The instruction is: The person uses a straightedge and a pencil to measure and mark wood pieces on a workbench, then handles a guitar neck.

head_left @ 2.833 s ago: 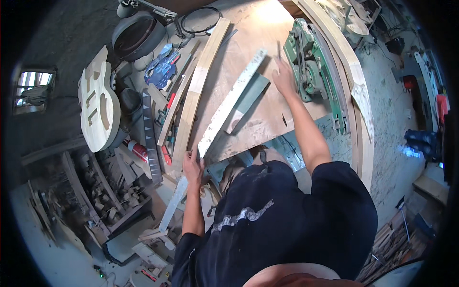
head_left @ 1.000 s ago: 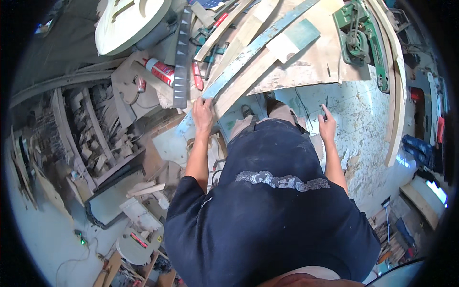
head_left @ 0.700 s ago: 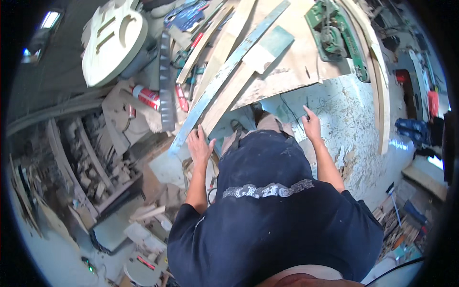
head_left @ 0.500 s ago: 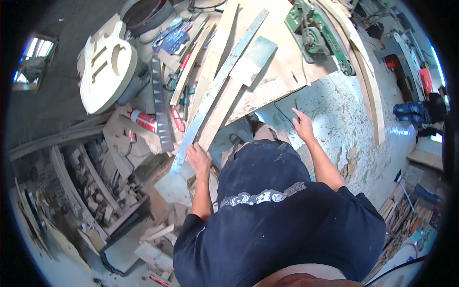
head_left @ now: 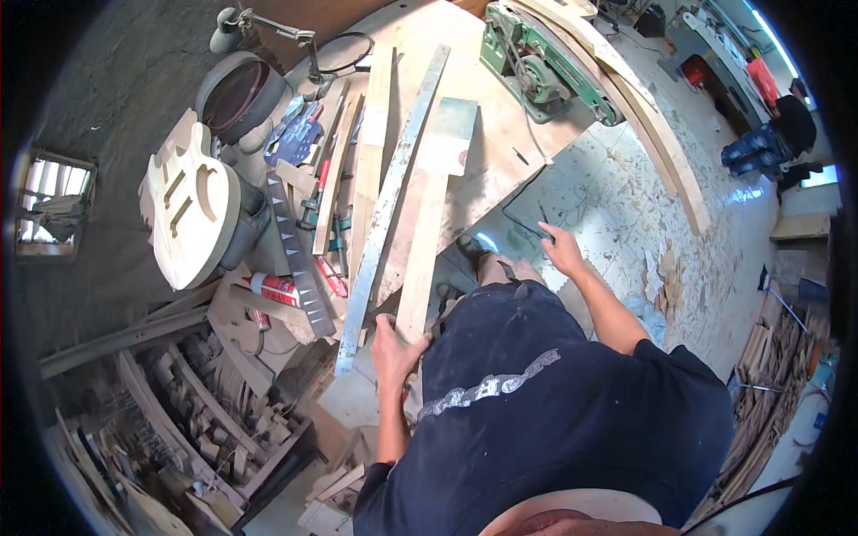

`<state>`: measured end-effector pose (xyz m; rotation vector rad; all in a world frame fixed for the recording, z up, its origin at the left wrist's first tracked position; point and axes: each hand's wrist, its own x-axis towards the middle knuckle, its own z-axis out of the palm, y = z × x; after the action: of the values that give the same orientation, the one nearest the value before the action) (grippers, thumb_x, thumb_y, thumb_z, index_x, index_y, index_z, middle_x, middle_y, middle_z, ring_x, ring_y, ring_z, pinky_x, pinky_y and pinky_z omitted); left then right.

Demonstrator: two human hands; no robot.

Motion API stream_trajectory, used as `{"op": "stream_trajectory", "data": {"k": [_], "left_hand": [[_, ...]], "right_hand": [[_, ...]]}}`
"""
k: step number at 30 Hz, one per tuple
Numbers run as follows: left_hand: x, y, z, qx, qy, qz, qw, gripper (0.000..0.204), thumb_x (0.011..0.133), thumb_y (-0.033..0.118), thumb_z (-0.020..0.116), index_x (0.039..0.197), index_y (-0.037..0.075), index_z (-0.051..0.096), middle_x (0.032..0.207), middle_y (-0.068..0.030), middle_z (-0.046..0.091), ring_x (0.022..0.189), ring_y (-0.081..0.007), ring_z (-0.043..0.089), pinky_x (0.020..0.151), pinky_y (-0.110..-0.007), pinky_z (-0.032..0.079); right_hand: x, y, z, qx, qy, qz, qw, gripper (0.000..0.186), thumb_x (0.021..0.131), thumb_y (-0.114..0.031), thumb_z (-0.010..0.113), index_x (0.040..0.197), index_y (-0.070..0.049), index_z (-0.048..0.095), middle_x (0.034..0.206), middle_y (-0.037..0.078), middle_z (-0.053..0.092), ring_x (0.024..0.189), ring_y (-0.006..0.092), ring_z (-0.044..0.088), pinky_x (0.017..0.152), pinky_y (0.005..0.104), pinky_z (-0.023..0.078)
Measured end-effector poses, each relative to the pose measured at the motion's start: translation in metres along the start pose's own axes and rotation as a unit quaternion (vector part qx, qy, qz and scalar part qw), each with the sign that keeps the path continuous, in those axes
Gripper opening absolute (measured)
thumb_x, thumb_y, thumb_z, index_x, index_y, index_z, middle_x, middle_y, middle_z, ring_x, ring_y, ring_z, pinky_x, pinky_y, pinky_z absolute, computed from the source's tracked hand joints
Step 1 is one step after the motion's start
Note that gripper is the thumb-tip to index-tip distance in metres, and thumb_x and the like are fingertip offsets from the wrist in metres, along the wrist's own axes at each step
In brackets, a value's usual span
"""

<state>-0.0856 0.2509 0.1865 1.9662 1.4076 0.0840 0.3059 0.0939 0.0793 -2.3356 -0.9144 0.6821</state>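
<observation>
My left hand grips the near end of a pale wooden piece, whose wide far end carries a greenish-and-white board or template. Alongside, to its left, a long straightedge with chipped pale blue paint lies over the bench edge, beside more wooden strips. My right hand is off the bench over the floor, closed on a thin dark pointed tool, perhaps a pencil.
The plywood bench holds a green belt sander, a guitar body, a desk lamp, glue bottle and clamps. Long boards run past the right. A person in jeans is at far right. Scrap wood fills the lower left.
The view has swung, showing more of the bench and lamp. My left hand has moved from the blue straightedge to the wooden piece's end. My right hand has left the bench.
</observation>
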Motion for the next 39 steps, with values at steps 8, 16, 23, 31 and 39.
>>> {"op": "stream_trajectory", "data": {"k": [8,16,23,31,39], "left_hand": [[-0.008,0.054,-0.051,-0.405,-0.133,0.019,0.904,0.057,0.082,0.016,0.083,0.125,0.002,0.049,0.104,-0.0094,0.061,0.092,-0.0164,0.063,0.08,-0.032,0.053],[-0.008,0.092,-0.06,-0.546,-0.192,0.078,0.812,0.053,0.088,0.021,0.074,0.131,0.002,0.049,0.113,-0.0073,0.055,0.097,-0.0116,0.057,0.086,-0.027,0.047],[-0.006,0.104,-0.061,-0.579,-0.224,0.087,0.779,0.056,0.088,0.024,0.074,0.132,0.001,0.047,0.113,-0.009,0.056,0.091,-0.0095,0.057,0.081,-0.025,0.047],[-0.008,0.106,-0.06,-0.586,-0.229,0.083,0.773,0.056,0.089,0.024,0.074,0.131,0.001,0.048,0.113,-0.0096,0.056,0.091,-0.0092,0.057,0.079,-0.024,0.047],[-0.014,0.102,-0.067,-0.6,-0.206,0.043,0.772,0.055,0.087,0.022,0.074,0.131,0.001,0.049,0.112,-0.0086,0.058,0.084,-0.0075,0.056,0.075,-0.022,0.046]], "right_hand": [[0.018,-0.022,-0.004,0.008,-0.01,-0.065,0.998,0.046,0.087,-0.017,0.062,0.133,-0.009,0.063,0.129,0.021,0.064,0.115,0.0386,0.063,0.1,0.0422,0.049],[0.015,-0.023,-0.006,0.027,0.006,-0.052,0.998,0.047,0.086,-0.02,0.063,0.132,-0.008,0.064,0.125,0.022,0.066,0.115,0.0388,0.064,0.099,0.0426,0.049],[0.005,-0.019,-0.006,0.016,0.008,-0.038,0.999,0.047,0.085,-0.021,0.064,0.131,-0.009,0.065,0.121,0.023,0.068,0.104,0.0379,0.067,0.094,0.0418,0.051],[0.006,-0.012,-0.001,0.015,0.028,-0.041,0.999,0.046,0.085,-0.022,0.064,0.129,-0.009,0.066,0.111,0.024,0.07,0.095,0.0381,0.068,0.089,0.0415,0.052],[0.009,-0.009,0.002,0.017,0.019,-0.037,0.999,0.045,0.086,-0.02,0.065,0.13,-0.011,0.066,0.11,0.023,0.07,0.095,0.0391,0.068,0.089,0.0421,0.052]]}}
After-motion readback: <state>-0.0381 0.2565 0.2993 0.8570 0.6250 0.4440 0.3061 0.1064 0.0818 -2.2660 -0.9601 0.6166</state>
